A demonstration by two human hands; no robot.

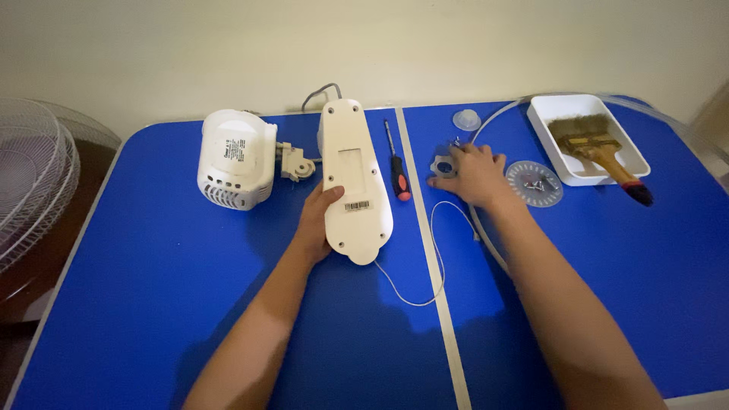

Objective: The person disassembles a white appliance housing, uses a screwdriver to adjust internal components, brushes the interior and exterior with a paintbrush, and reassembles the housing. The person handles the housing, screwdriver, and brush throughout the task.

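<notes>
Counting on the blue table [152, 304]: one white motor housing [236, 158] far left; one cream base cover [354, 178] at centre; one screwdriver [395, 163] just right of it; one grey lobed ring [443, 164]; one clear cap [466, 119] far of it; one round clear disc [534, 183] with small screws on it; one white tray [586, 137] far right holding one brush [600, 148]; one fan grille [34, 178] off the left edge. My left hand [314, 220] is gripping the cover's left edge, thumb on top, fingers wrapped under; cover is lying face-down, long and rounded, cream plastic, screw holes and a sticker showing, thin white cord trailing from its near end. My right hand [474, 173] is lying flat, fingers spread apart, fingertips touching the ring, gripping nothing.
</notes>
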